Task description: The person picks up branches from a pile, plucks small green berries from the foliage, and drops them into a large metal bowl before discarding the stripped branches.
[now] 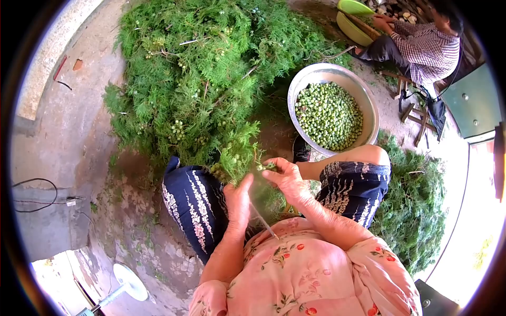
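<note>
My left hand (239,204) is closed around the stem of a leafy evergreen sprig (237,154) that carries small green cones. The bare end of its stem slants down toward my lap. Just right of the sprig, my right hand (289,180) has thumb and fingers pinched at small green cones (260,167) on a twig. Beyond my right knee stands a wide metal basin (372,108), holding a heap of round green cones (329,116). In front of my knees lies a large pile of cut evergreen branches (200,79).
More cut branches (414,205) lie to my right. At the upper right, another person (427,52) sits near a green basin (350,26) and a small wooden stool (419,121). A white fan (129,282) stands at lower left; a black cable (55,192) lies on the left.
</note>
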`<state>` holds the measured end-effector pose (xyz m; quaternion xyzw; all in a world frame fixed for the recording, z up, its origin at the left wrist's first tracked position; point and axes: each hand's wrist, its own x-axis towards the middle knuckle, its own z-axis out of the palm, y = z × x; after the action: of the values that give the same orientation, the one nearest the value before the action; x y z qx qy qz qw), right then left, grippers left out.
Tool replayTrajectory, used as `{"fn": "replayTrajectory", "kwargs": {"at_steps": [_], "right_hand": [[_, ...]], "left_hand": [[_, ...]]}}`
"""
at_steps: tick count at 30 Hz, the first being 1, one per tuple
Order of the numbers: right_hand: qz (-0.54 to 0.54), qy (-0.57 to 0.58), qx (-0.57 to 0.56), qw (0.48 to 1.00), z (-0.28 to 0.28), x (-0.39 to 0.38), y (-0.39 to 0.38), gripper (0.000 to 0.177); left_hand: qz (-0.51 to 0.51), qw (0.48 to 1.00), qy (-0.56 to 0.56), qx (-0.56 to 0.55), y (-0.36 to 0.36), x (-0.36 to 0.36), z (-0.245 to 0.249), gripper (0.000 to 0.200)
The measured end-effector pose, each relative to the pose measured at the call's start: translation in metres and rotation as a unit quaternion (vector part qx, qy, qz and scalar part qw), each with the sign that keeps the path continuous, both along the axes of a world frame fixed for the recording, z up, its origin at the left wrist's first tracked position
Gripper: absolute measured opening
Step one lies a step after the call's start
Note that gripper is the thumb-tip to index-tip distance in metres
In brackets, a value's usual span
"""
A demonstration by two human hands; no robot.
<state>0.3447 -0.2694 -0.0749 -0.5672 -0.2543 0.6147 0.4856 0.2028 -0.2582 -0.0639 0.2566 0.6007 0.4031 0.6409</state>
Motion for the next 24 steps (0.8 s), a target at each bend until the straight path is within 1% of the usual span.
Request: {"fn": "replayTrajectory", "kwargs": {"at_steps": [2,5,6,8,9,12,14,15,18,21,24], "right_hand": [[-0.005,0.01,0.006,1.0,0.003,-0.001,-0.001,0.031],[-0.005,-0.006,0.019,1.0,0.001,-0.002,-0.002,0.026],[-0.004,-0.017,0.025,1.0,0.0,-0.003,-0.002,0.024],[0.011,-0.065,0.016,0.998,0.0,-0.003,-0.001,0.022],[0.018,-0.089,0.011,0.996,0.0,-0.003,-0.001,0.021],[-0.042,-0.104,-0.007,0.994,-0.005,-0.002,-0.001,0.017],[-0.05,-0.186,0.055,0.98,-0.02,0.003,-0.002,0.015],[-0.055,-0.227,0.085,0.969,-0.025,0.005,-0.002,0.014],[-0.075,-0.145,0.018,0.986,-0.019,0.005,0.0,0.014],[-0.088,-0.073,0.0,0.993,-0.027,0.007,0.001,0.014],[-0.134,-0.03,-0.09,0.987,-0.02,0.02,0.004,0.013]], "left_hand": [[-0.005,1.0,-0.003,0.01,-0.001,0.0,0.0,0.028],[0.009,0.998,0.068,-0.012,-0.001,-0.003,-0.023,0.028],[0.014,0.997,0.069,-0.016,-0.003,-0.004,-0.028,0.029],[0.024,0.997,0.071,-0.025,-0.004,-0.001,-0.025,0.03],[0.013,0.998,0.059,-0.011,-0.003,-0.001,-0.021,0.031],[-0.012,0.999,0.037,0.012,-0.003,0.0,-0.001,0.033],[-0.02,0.999,0.043,0.006,-0.004,0.0,0.001,0.035],[-0.025,0.999,0.044,0.02,-0.005,0.001,-0.001,0.029],[-0.027,0.998,0.045,0.046,-0.008,0.007,-0.005,0.02],[-0.031,0.998,0.04,0.043,-0.01,0.011,0.0,0.019],[-0.034,0.998,0.044,0.032,-0.008,0.003,-0.004,0.031]]}}
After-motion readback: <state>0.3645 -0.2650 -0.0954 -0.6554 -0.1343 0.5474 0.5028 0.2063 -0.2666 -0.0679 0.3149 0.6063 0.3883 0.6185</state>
